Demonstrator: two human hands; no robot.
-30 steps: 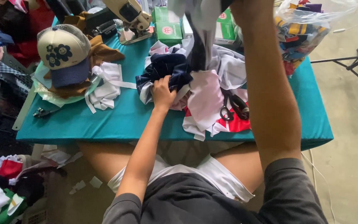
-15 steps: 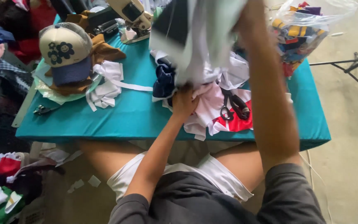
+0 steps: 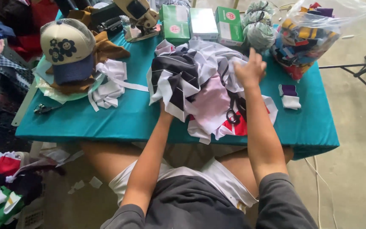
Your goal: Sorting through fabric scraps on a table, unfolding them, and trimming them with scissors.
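Observation:
A heap of fabric pieces [image 3: 200, 85], white, navy, pink and red, lies on the teal table [image 3: 119, 121] in front of me. My left hand [image 3: 166, 111] is mostly hidden under the heap's near left side and seems to grip a white and navy piece. My right hand [image 3: 250, 70] rests on the heap's right side with its fingers apart, touching the white cloth. Black scissors [image 3: 233, 115] lie partly buried in the heap beside my right forearm.
A cream and navy cap [image 3: 66, 48] sits on brown cloth at the left, with white strips [image 3: 109, 87] beside it. Green boxes [image 3: 202, 21], a sewing machine [image 3: 136, 15] and a clear bag of colourful pieces [image 3: 314, 36] line the far edge. Folded purple and white pieces [image 3: 289, 95] lie right. Clothes cover the floor at left.
My right hand, which held a garment high above the table, has come down and the garment now lies on the heap. My left hand has stayed at the heap's near edge.

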